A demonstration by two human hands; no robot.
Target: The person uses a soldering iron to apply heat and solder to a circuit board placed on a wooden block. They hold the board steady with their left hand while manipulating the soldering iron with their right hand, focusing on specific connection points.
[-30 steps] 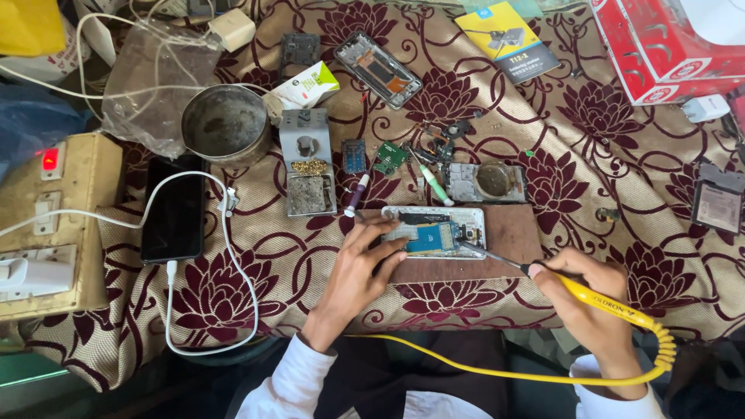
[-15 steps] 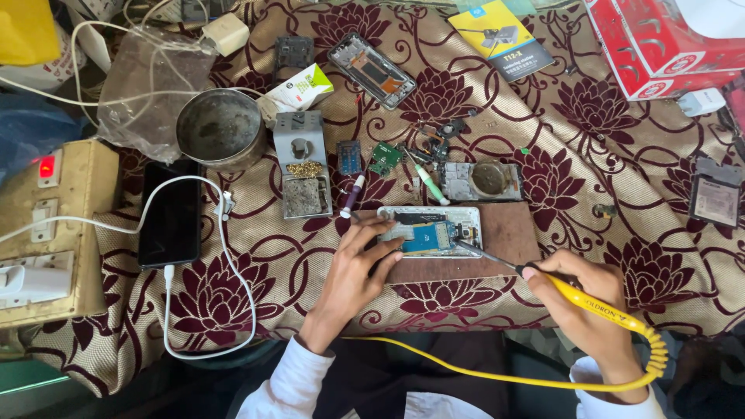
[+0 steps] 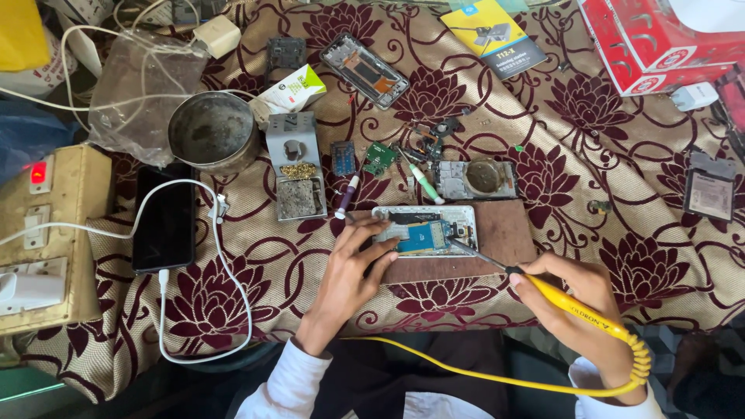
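An opened white phone with a blue circuit board lies on a brown wooden board at the table's front. My left hand rests its fingers on the phone's left end, pressing it down. My right hand grips a yellow soldering iron; its metal tip touches the phone's right part. A coiled yellow cord runs from the iron across my lap.
A metal bowl, a grey soldering stand, small circuit parts and another opened phone frame lie behind. A black phone with white cable sits left, beside a switch box. Red boxes stand back right.
Both hands keep their places on the phone and the iron. Only the view has shifted a little.
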